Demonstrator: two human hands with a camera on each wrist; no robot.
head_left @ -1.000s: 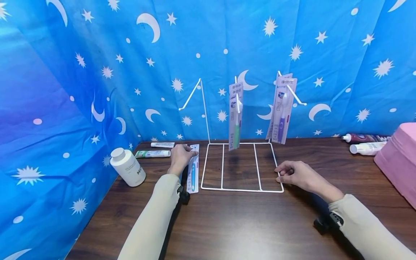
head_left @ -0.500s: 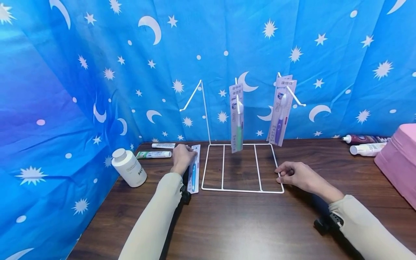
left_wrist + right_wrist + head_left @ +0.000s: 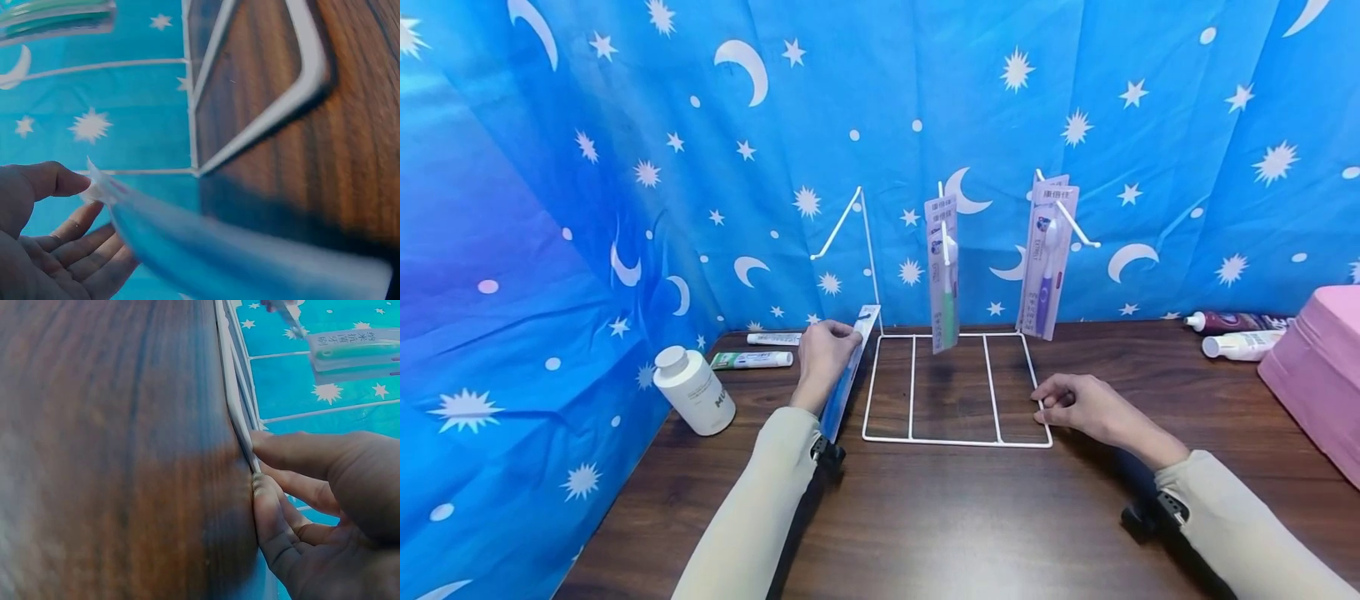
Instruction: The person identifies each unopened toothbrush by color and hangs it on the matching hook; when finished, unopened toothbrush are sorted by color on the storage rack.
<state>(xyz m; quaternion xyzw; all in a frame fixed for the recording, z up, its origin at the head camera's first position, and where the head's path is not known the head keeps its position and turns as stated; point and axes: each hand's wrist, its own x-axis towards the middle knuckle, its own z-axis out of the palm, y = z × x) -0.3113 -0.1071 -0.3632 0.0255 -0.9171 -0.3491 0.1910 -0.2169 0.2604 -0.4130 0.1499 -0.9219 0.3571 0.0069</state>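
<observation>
My left hand (image 3: 824, 360) pinches the upper part of a packaged blue toothbrush (image 3: 847, 379) between thumb and fingers. In the left wrist view the pack (image 3: 250, 250) slants away from the thumb, blurred, with its far end over the table side. At the right side of a white wire rack (image 3: 955, 441), my right hand (image 3: 1086, 404) pinches the base wire between thumb and fingertips. From the rack's middle hook hang packs with a green toothbrush (image 3: 948, 308) in front. Packs with a purple toothbrush (image 3: 1047, 287) in front hang from the right hook. The left hook (image 3: 837, 223) carries nothing.
Left of the left hand stand a white bottle (image 3: 695, 392) and two toothpaste tubes, one green and white (image 3: 752, 359). To the right lie a dark red tube (image 3: 1236, 322), a white tube (image 3: 1242, 345) and a pink box (image 3: 1318, 375). A blue starry cloth (image 3: 880, 100) hangs behind.
The blue toothbrush pack, flat on the table before, is now raised and tilted up on edge in my left hand. My right hand stays at the rack's base wire.
</observation>
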